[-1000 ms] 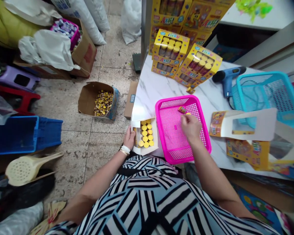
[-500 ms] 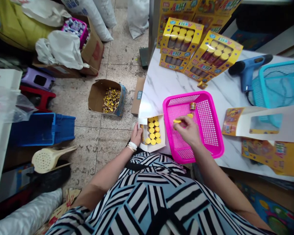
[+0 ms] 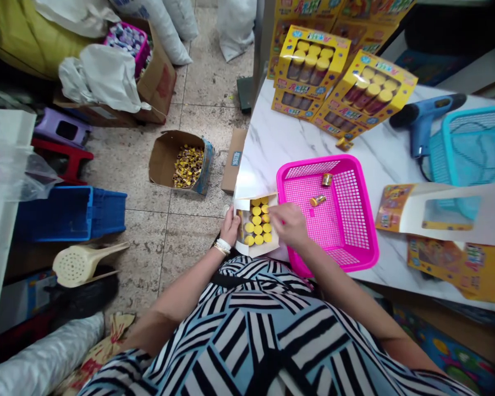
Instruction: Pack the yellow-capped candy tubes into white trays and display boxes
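Observation:
My left hand [image 3: 230, 226] grips the left side of an open box [image 3: 272, 247]. Rows of yellow-capped tubes [image 3: 257, 220] stand inside it, caps facing up. My right hand [image 3: 289, 224] is at the box's right edge, its fingers curled together beside the caps; whatever they hold is hidden. Directly right of the box is a pink mesh basket [image 3: 371, 220], partly beneath my right forearm. Two small yellow-capped pieces lie in the basket: one tube on its side [image 3: 318, 200] and a short one [image 3: 326, 179] near the far wall.
Packed yellow boxes [image 3: 313, 66] are stacked at the table's back. A blue heat gun [image 3: 423, 124], a turquoise basket [image 3: 445, 154] and unfilled yellow packaging [image 3: 457, 264] lie on the right. On the floor, a carton [image 3: 160, 159] holds many small yellow-capped pieces, near a blue crate [image 3: 86, 214].
My right hand has moved left from over the pink basket, where it held a yellow-capped tube, to the box's edge. A tube it covered in the basket now shows fully. My left hand stays put.

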